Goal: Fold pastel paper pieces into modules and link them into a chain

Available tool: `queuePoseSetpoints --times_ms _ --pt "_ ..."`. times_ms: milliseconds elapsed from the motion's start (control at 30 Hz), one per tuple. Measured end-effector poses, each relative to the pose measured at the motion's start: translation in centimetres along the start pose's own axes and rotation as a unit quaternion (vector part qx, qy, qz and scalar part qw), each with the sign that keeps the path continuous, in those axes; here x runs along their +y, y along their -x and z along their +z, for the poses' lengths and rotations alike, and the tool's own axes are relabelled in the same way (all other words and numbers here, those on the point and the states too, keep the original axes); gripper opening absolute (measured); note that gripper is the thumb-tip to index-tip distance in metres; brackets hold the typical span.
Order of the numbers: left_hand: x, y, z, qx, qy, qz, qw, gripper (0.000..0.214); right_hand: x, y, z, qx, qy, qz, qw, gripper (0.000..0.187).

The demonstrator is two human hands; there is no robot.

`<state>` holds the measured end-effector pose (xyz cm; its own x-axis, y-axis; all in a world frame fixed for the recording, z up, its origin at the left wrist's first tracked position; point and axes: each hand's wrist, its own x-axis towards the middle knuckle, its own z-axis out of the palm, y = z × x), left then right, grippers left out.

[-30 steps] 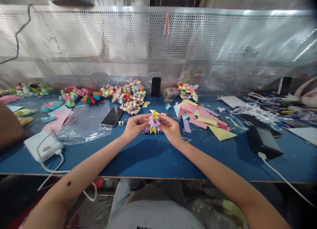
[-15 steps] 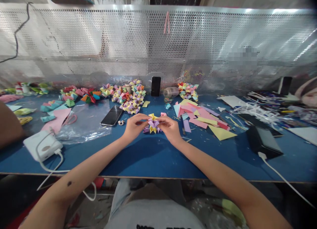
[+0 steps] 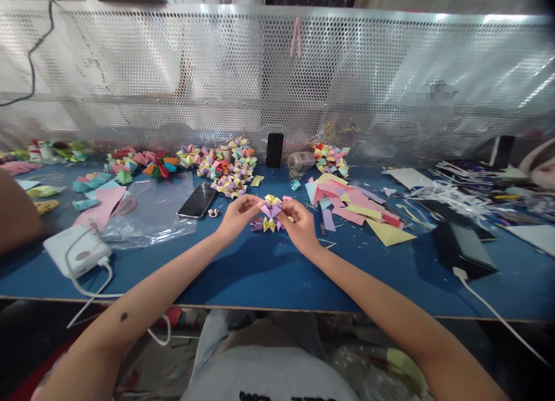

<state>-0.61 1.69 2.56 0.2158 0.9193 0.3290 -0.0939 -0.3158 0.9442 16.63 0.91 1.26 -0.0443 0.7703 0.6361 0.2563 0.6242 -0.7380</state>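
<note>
Between my two hands is a folded-paper piece in purple and yellow, held a little above the blue table. My left hand pinches its left side, and my right hand grips the right side with thumb and fingers. Just below and behind it, more purple and yellow folded paper shows on the table; whether the two are joined I cannot tell. Beyond my left hand lies a cluster of finished-looking paper shapes. Loose coloured paper sheets are spread to the right of my right hand.
A dark phone and small white earbuds lie left of my hands. Another phone stands upright at the back. A white charger with cables is at left, a black box-like device at right. A perforated metal panel closes the back.
The held paper piece has turned slightly, showing its purple and yellow folds more openly. Both hands keep their grip; the whole view has shifted slightly.
</note>
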Motion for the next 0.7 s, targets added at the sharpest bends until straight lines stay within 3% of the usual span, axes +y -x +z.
queuePoseSetpoints --times_ms 67,167,233,367,533,700 --pt "0.4 0.1 0.2 -0.044 0.077 -0.072 0.993 0.039 -0.4 0.1 -0.1 0.009 0.033 -0.029 0.999 0.013" --pt "0.8 0.1 0.2 -0.084 0.148 -0.145 0.975 0.034 -0.5 0.2 -0.1 -0.014 0.083 -0.069 0.994 0.008" --pt "0.9 -0.3 -0.3 -0.049 0.142 -0.125 0.981 0.029 -0.3 0.2 -0.1 -0.039 0.114 -0.083 0.989 0.008" --pt "0.7 -1.4 -2.0 0.041 0.138 -0.08 0.986 0.025 0.3 -0.2 0.3 -0.087 0.171 -0.085 0.978 0.024" --pt "0.7 -2.1 -3.3 0.026 0.117 -0.099 0.988 0.027 1.0 -1.8 1.9 -0.174 0.228 -0.068 0.956 0.034" --pt "0.8 -2.1 -3.3 0.005 0.075 -0.125 0.989 0.023 0.9 -3.0 3.0 -0.218 0.206 -0.04 0.953 0.026"
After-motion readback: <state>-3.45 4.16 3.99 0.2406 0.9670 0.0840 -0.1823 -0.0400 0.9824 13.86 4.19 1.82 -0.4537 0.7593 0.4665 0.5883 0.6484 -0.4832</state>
